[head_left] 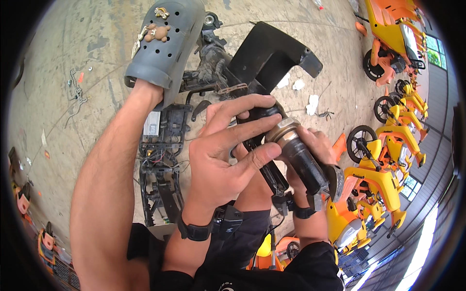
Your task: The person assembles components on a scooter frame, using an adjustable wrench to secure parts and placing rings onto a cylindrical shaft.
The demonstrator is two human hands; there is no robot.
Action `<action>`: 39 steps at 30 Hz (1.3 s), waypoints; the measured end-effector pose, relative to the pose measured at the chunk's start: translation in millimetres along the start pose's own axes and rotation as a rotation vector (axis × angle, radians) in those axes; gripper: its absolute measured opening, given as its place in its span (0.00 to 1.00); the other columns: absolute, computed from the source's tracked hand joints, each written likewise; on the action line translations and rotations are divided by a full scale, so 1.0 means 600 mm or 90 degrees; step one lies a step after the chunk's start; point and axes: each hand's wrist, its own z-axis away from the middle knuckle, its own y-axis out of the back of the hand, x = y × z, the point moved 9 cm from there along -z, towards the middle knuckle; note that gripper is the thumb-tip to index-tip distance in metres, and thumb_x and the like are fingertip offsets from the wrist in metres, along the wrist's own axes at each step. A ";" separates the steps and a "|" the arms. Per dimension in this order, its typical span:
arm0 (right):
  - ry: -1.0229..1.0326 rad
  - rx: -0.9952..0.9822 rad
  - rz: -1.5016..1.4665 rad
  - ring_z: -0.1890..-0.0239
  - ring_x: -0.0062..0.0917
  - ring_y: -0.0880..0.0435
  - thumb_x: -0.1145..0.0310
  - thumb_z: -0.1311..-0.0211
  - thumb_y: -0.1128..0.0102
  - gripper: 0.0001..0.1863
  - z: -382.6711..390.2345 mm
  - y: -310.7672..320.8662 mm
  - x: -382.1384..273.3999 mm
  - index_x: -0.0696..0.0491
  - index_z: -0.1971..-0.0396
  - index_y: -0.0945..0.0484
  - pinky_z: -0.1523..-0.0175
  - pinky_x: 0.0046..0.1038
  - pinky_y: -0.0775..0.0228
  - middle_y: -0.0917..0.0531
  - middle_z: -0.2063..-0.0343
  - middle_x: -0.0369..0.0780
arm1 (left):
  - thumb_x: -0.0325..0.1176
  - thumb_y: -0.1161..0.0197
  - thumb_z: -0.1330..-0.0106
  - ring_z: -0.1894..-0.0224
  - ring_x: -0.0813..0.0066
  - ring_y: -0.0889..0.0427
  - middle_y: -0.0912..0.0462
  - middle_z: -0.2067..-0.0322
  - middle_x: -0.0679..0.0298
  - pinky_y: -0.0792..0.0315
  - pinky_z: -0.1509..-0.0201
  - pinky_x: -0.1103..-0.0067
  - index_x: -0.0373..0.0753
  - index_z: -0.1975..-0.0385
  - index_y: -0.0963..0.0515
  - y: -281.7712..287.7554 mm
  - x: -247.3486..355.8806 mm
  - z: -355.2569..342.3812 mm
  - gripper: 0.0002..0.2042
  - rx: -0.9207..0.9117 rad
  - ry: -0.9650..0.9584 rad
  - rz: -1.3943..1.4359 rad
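Note:
In front of me is a black steering tube (306,165) on a scooter frame, tilted toward the lower right. A metal ring nut (283,127) sits around it. My left hand (225,145) is closed around the nut, fingertips and thumb pressed on its near side. From the far right side my right hand (318,143) wraps the tube just below the nut; most of its fingers are hidden. A curved dark metal piece (335,182) lies by the tube's lower end. Beyond my left hand a black plastic panel (272,51) stands up from the frame.
A dirty black scooter frame (162,140) stretches across the concrete floor (107,29). My foot in a grey clog (170,48) is beside it. Several yellow-and-orange scooters (378,140) stand along the right. White scraps (312,104) and a chain-like metal piece (76,89) lie on the floor.

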 end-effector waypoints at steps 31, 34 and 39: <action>-0.081 0.037 0.008 0.76 0.30 0.22 0.68 0.57 0.26 0.24 0.031 -0.010 0.001 0.57 0.56 0.21 0.68 0.26 0.31 0.23 0.79 0.40 | 0.31 0.26 0.53 0.60 0.72 0.26 0.18 0.57 0.62 0.32 0.54 0.79 0.38 0.64 0.15 0.001 -0.001 -0.010 0.14 0.016 0.005 0.033; -0.190 0.119 -0.112 0.74 0.30 0.21 0.69 0.56 0.26 0.25 0.062 -0.021 0.024 0.57 0.55 0.22 0.68 0.27 0.30 0.21 0.76 0.42 | 0.31 0.26 0.53 0.60 0.72 0.26 0.18 0.57 0.62 0.31 0.56 0.79 0.37 0.64 0.16 -0.005 0.005 -0.013 0.15 0.023 0.007 0.035; 0.008 0.103 0.001 0.76 0.25 0.22 0.71 0.56 0.27 0.23 0.021 0.001 -0.008 0.59 0.56 0.20 0.71 0.24 0.34 0.24 0.80 0.39 | 0.30 0.26 0.52 0.59 0.72 0.27 0.19 0.55 0.62 0.32 0.55 0.80 0.38 0.62 0.16 0.001 -0.003 -0.001 0.16 -0.002 -0.011 0.027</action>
